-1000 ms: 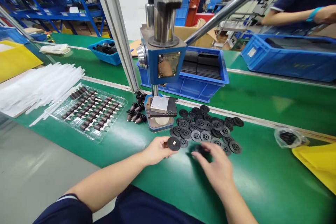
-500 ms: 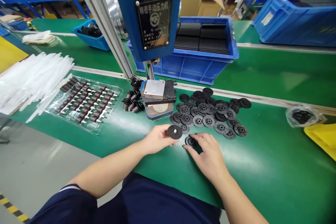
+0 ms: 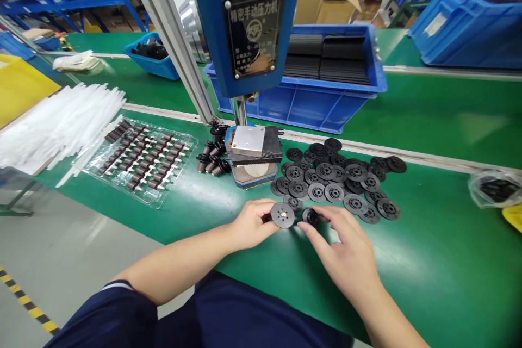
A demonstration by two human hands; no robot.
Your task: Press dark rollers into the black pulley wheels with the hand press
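Black disc (image 3: 283,215) with pale centre is pinched in the left hand (image 3: 253,224), in front of the press (image 3: 253,79). The right hand (image 3: 348,244) pinches one small round part (image 3: 310,217), also in front of the press. On the bench (image 3: 432,250), loose discs (image 3: 334,192) lie to the right of the press.

At far left I see a yellow bin (image 3: 24,89); beyond the worktop (image 3: 448,250), blue shelves (image 3: 77,4) and, farther right, a cardboard box (image 3: 336,9).
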